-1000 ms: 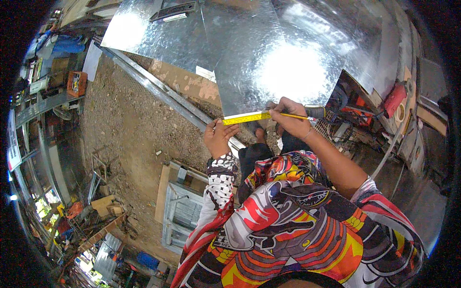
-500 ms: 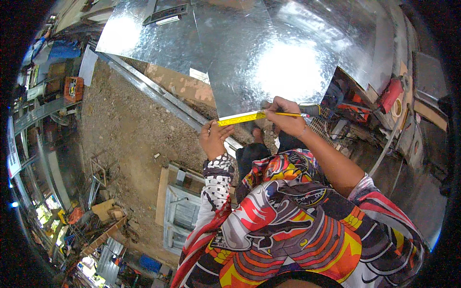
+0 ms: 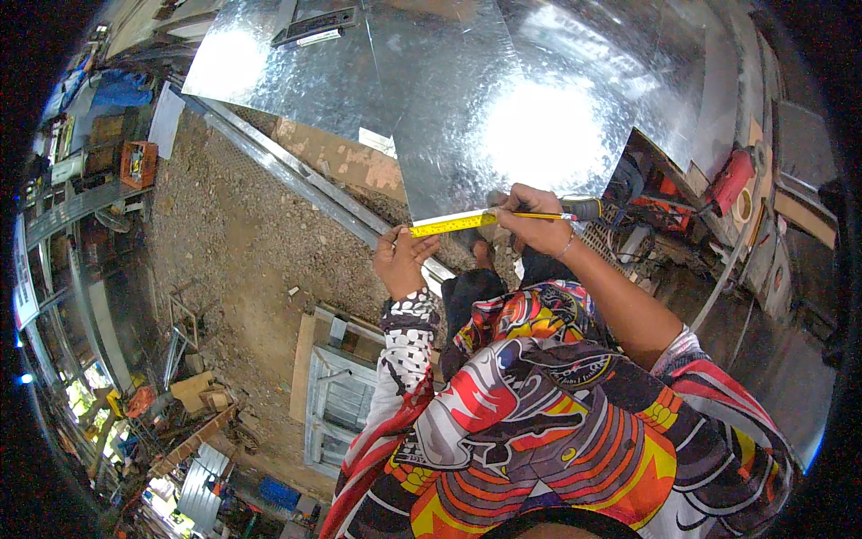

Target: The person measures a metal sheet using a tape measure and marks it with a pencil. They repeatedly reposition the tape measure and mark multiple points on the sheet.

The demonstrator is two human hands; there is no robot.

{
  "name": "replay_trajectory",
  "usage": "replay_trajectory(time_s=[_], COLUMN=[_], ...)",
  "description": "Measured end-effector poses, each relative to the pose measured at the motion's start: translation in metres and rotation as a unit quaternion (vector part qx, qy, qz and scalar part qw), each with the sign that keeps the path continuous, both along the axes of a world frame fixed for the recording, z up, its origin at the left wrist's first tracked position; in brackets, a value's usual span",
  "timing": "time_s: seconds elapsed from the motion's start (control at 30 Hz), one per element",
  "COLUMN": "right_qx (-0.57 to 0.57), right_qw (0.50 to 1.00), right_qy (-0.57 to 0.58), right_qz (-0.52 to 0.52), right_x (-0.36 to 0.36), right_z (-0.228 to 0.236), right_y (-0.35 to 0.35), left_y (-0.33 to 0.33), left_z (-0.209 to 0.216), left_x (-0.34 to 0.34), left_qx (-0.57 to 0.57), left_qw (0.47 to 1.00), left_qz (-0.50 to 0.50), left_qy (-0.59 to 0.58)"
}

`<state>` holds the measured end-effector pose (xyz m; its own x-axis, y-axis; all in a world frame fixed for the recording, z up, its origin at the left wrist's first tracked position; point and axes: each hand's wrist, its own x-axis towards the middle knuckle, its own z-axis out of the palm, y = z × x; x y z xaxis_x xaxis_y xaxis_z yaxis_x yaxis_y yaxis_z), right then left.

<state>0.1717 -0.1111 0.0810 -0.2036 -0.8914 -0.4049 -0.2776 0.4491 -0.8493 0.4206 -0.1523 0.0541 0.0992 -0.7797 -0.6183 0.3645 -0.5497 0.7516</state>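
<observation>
A shiny sheet of metal (image 3: 449, 126) lies in front of me, its near edge facing my body. Along that edge runs the yellow blade of a tape measure (image 3: 452, 225). My left hand (image 3: 401, 262) pinches the blade's end at the sheet's near left corner. Closed around a yellow pencil (image 3: 549, 216), my right hand (image 3: 539, 229) rests against the blade at the sheet's edge. The dark tape measure case (image 3: 587, 209) sits just right of that hand. Part of the blade between case and fingers is hidden by the right hand.
A framing square (image 3: 314, 27) lies on the metal at the far left. Long metal channels (image 3: 296, 175) stretch over the gravel ground. To the right are a red cylindrical tool (image 3: 734, 180) and a tape roll (image 3: 743, 202). A metal-framed panel (image 3: 346, 395) lies at the lower left.
Both hands keep their places on the tape measure and pencil. The whole view has shifted very slightly.
</observation>
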Motion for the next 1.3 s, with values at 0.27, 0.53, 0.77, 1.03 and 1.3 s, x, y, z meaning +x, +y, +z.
replay_trajectory(time_s=[0.27, 0.53, 0.77, 1.03, 1.3], right_qx=[0.022, 0.009, -0.086, -0.065, -0.115], right_qw=[0.999, 0.992, 0.939, 0.927, 0.966], right_qy=[-0.006, -0.064, 0.31, 0.332, 0.178], right_qz=[0.024, -0.106, 0.12, 0.16, 0.149], right_x=[-0.001, 0.0, -0.045, -0.063, 0.016], right_z=[0.017, 0.035, 0.06, 0.029, 0.109], right_y=[-0.007, -0.005, 0.013, 0.07, 0.075], left_y=[0.0, -0.003, -0.005, 0.015, 0.06], left_z=[-0.002, -0.019, -0.067, -0.078, -0.005], left_x=[0.001, 0.005, 0.029, 0.045, 0.011], left_qx=[-0.006, -0.077, -0.332, -0.202, -0.097], left_qw=[1.0, 0.982, 0.797, 0.882, 0.99], left_qz=[-0.017, -0.122, -0.281, -0.17, -0.062], left_qy=[-0.011, -0.125, -0.418, -0.39, -0.08])
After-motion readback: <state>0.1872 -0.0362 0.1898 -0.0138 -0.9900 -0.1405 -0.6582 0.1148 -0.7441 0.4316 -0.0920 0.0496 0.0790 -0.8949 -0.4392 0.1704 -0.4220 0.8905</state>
